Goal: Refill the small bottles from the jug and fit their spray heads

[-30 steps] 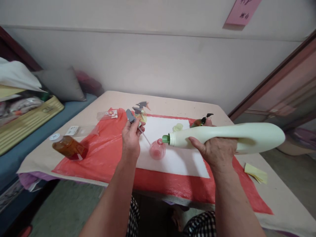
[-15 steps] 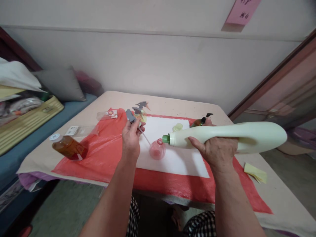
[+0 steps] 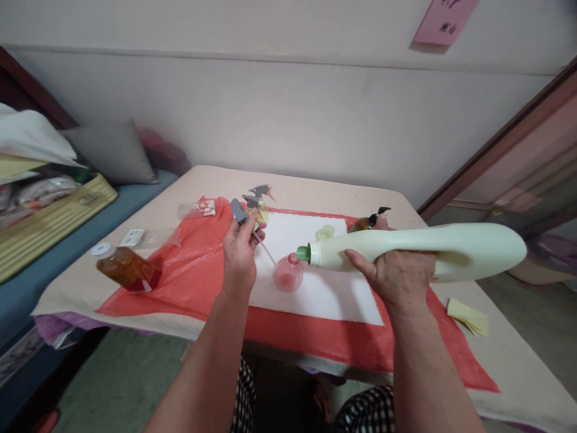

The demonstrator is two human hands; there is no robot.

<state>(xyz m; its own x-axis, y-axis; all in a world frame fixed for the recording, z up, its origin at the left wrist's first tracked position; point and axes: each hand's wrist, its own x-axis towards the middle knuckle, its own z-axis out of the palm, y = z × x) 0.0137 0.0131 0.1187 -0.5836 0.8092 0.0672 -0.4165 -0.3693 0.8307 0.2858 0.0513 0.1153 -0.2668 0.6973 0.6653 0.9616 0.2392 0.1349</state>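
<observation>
Both forearms reached forward over a cloth-covered table (image 3: 532,361), the left hand (image 3: 241,249) raised near the middle and the right hand (image 3: 399,273) stretched out to its right, back upward. The left hand's thumb and fingers were pinched closed around a grey plastic spray head (image 3: 238,210), its thin pale tube (image 3: 265,248) slanting down to the right. The right hand was wrapped firmly around a long pale green plastic bottle (image 3: 473,246), thumb along the near side, the bottle tipped almost level with its green spout (image 3: 303,253) pointing left. Between the hands, a small round transparent pink bottle (image 3: 288,275) stood upright and uncapped on a white sheet (image 3: 324,300) laid over red plastic sheeting (image 3: 189,276), its mouth just beside the spout. Whether spout and mouth touched could not be told, nor whether any liquid was running; the tube's end met the pink bottle's outline, with contact unclear. Most of the right hand's fingers were hidden by the large bottle, which also covered part of a dark bottle with a black spray top (image 3: 360,225). Behind the left hand, other grey spray tops (image 3: 259,192) overlapped, hard to separate. A pink paper note (image 3: 446,21) on the wall was cut off by the upper edge.
</observation>
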